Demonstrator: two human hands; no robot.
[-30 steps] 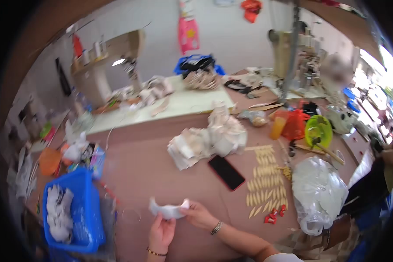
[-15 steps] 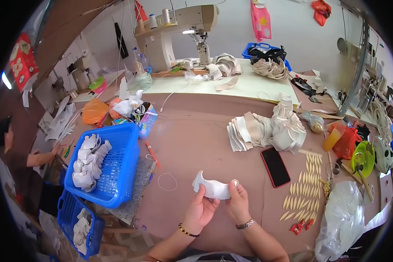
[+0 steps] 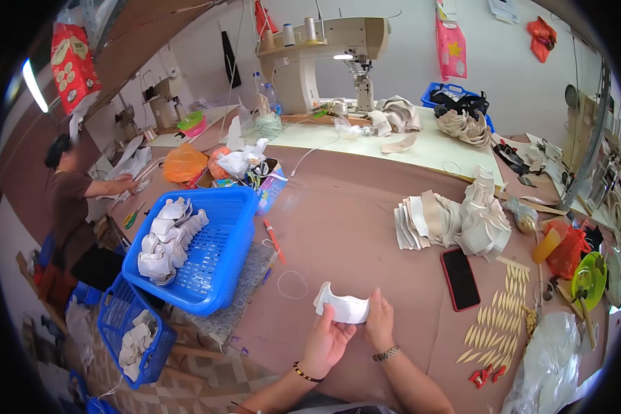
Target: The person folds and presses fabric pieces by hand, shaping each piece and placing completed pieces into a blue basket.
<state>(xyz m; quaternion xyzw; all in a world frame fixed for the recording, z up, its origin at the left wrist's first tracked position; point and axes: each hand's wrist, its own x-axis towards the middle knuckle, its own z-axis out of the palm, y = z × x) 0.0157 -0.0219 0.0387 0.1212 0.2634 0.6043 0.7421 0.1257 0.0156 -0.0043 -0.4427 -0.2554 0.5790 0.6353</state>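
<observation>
A curved white piece (image 3: 347,308) is held between my two hands over the brown tabletop (image 3: 366,241). My left hand (image 3: 328,342) grips its lower left side, thumb in front. The right end of the piece is pinched by my right hand (image 3: 380,319). Left of them a thin loop of thread (image 3: 293,284) lies on the table. A black phone with a red edge (image 3: 460,279) rests to the right, and behind it stand stacked pale pieces (image 3: 431,219).
At left, a blue basket (image 3: 217,290) holds pale pieces, with another blue basket (image 3: 160,353) lower down. A co-worker (image 3: 72,200) stands far left. Yellowish slivers (image 3: 497,321) and a clear plastic bag (image 3: 548,366) lie right. A sewing machine (image 3: 324,52) stands behind.
The camera view has turned left, so most things appear shifted right and more of the co-worker shows. The white piece is tilted slightly differently, still in both hands.
</observation>
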